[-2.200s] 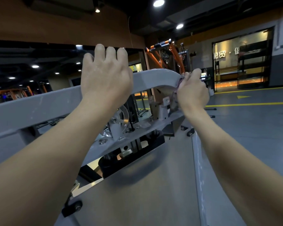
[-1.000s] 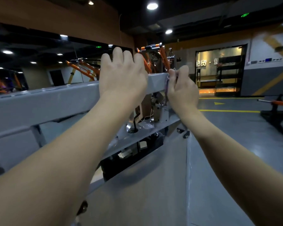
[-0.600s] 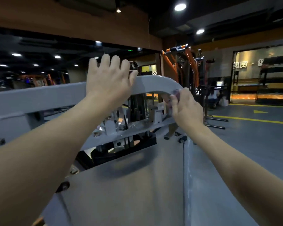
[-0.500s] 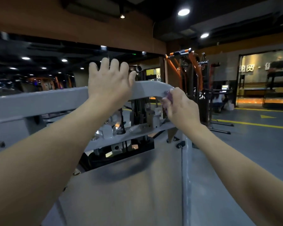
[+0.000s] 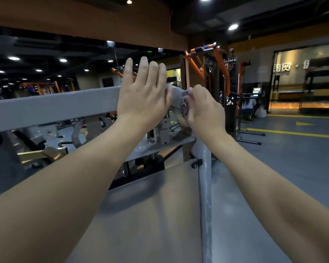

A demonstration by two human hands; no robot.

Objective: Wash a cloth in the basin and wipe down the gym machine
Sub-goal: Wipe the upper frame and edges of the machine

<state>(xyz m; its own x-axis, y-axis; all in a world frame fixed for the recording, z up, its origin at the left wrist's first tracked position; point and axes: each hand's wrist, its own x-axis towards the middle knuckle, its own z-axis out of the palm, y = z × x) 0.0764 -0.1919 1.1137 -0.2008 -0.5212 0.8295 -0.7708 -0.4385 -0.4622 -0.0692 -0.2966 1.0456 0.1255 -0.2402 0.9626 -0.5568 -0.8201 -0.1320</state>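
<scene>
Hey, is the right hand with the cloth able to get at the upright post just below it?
Probably yes. The right hand holds the cloth on the frame's bend, and the upright post directly beneath shows nothing across it. The left hand rests further left.

One view only — a wide-angle camera on the person's head, facing forward and slightly down along both forearms. It sits close to the grey machine frame (image 5: 51, 109), which crosses the near field, and looks past it across the gym floor (image 5: 292, 158) — no second view shares the scene.
</scene>
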